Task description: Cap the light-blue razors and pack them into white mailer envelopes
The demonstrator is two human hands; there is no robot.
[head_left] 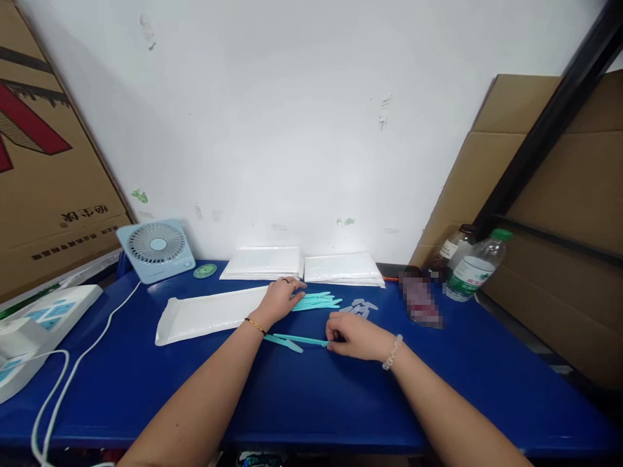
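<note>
My right hand (357, 334) pinches the right end of a slim turquoise eyebrow razor (302, 338) low over the blue table. Another turquoise razor (287, 344) lies just below it, its left end hidden by my left wrist. My left hand (282, 298), fingers stretched and thumb apart, is at the left end of a pile of turquoise razors (318, 301), touching or just over it. Several small clear plastic pieces (359, 307) lie beyond my right hand. A long white padded packet (209, 314) extends left from under my left hand.
Two stacks of white packets (263, 263) (344, 268) stand against the wall. A blue fan (158, 250), a green disc (205, 271) and a power strip (53, 331) with white cables are on the left. Bottles (474, 272) and a blurred item (421, 298) stand right. Cardboard flanks both sides.
</note>
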